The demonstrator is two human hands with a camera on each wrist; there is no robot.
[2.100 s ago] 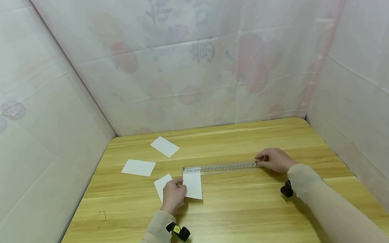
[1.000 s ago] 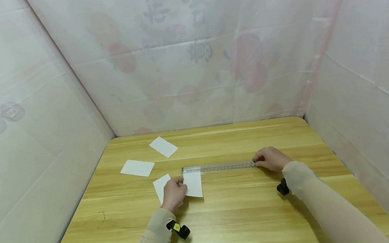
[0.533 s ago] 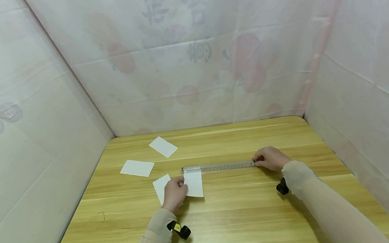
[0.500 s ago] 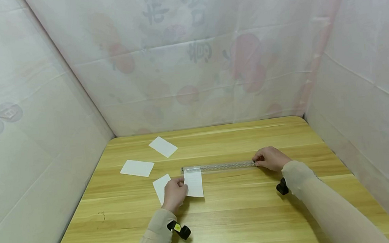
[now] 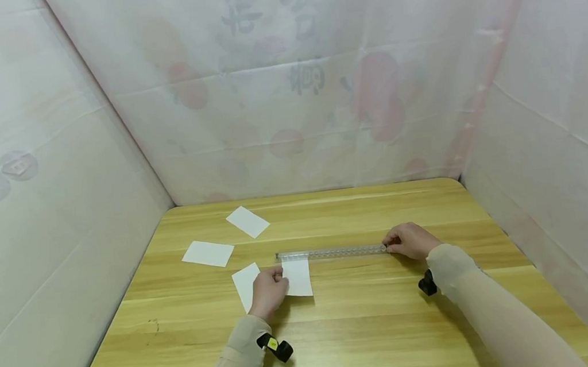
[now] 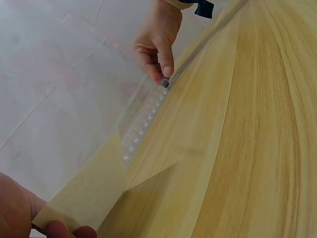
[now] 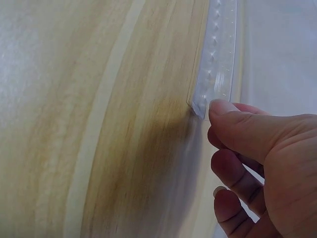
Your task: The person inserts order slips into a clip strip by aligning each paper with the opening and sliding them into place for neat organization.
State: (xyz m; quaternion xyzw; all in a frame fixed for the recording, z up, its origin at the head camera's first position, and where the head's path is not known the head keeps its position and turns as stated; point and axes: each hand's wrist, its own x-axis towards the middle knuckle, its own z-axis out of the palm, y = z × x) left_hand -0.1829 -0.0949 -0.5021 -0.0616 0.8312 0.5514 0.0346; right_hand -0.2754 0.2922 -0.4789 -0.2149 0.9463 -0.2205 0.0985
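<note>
Pinching white card [image 5: 298,279] by left edge with left fingers [image 6: 58,229], at left end of clear strip [image 5: 346,252]; pinching strip's right end with right fingers [image 7: 237,171]. Expect light, easily creased card, best held by edges; stiff, slick strip.

Plain cream long sleeves [image 5: 490,303], wrinkled near the cuffs [image 5: 249,328], are worn, with a blocky black wrist unit [image 5: 283,351] marked by a yellow-green label [image 5: 272,343] behind the bare left hand [image 5: 270,292] and a small black unit [image 5: 427,283] behind the bare right hand [image 5: 411,240].
</note>
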